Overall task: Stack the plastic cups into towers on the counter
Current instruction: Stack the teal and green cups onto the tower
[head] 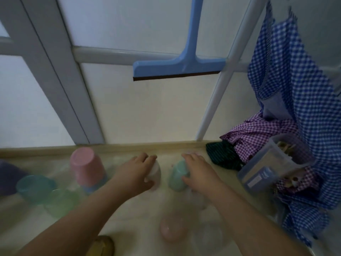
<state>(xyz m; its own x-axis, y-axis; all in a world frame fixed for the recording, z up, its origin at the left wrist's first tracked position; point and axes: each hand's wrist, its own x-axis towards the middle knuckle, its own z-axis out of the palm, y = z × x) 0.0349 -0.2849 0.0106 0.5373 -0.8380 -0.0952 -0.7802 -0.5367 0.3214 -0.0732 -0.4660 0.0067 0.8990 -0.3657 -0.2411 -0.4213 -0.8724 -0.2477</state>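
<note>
On the pale counter (132,215) my left hand (136,172) wraps around an upside-down white cup (156,174). My right hand (199,172) grips an upside-down mint green cup (177,176) beside it. To the left stands a short tower with a pink cup (85,165) upside down on a blue one (92,187). A teal cup (33,187) and a light green cup (59,200) sit at the left. A pink cup (171,228) and a clear cup (208,235) lie near me, blurred.
A blue squeegee (177,65) hangs on the frosted window behind the counter. Blue checked cloth (295,108) hangs at the right above purple checked cloth (258,133) and a clear plastic box (267,163). A purple object (9,176) sits at the far left.
</note>
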